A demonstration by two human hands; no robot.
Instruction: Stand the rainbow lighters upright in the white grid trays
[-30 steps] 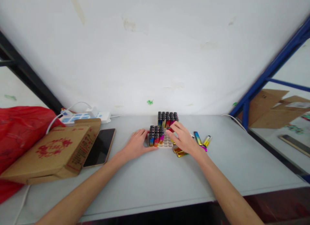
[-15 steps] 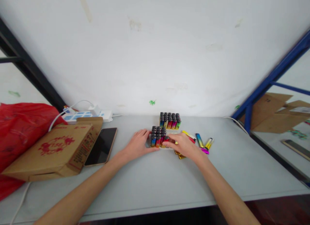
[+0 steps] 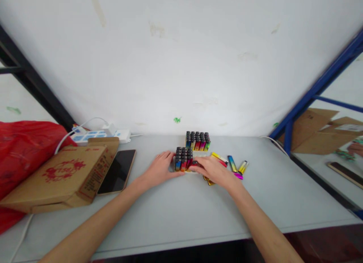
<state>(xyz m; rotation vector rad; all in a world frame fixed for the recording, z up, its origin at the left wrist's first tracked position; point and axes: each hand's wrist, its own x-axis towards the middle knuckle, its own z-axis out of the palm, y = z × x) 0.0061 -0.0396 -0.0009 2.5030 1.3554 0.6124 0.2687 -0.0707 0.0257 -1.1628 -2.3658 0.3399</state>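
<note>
Upright lighters with black tops and shiny coloured bodies [image 3: 183, 159] stand packed together in a pale tray [image 3: 189, 172]. My left hand [image 3: 160, 167] is curled round the left end of this tray, its thumb along the front. At the tray's right side, my right hand [image 3: 213, 169] pinches a red lighter [image 3: 197, 164], partly covered by the fingers. Loose lighters lie beside and under that hand: a yellow one [image 3: 217, 156], a blue-and-yellow one [image 3: 232, 163], another yellow one [image 3: 243, 167], a purple one [image 3: 238, 175] and gold ones [image 3: 209, 181].
A second block of upright lighters [image 3: 198, 141] stands behind, near the wall. To the left are a phone [image 3: 117, 171], a cardboard box [image 3: 61, 176], a red bag [image 3: 30, 138] and a power strip [image 3: 92, 136]. Blue frame bars [image 3: 288, 136] rise at the right.
The right hand's red lighter has come down lower beside the packed lighters, with the fingers closer over it. My left hand keeps its place at the tray. The view has shifted slightly.
</note>
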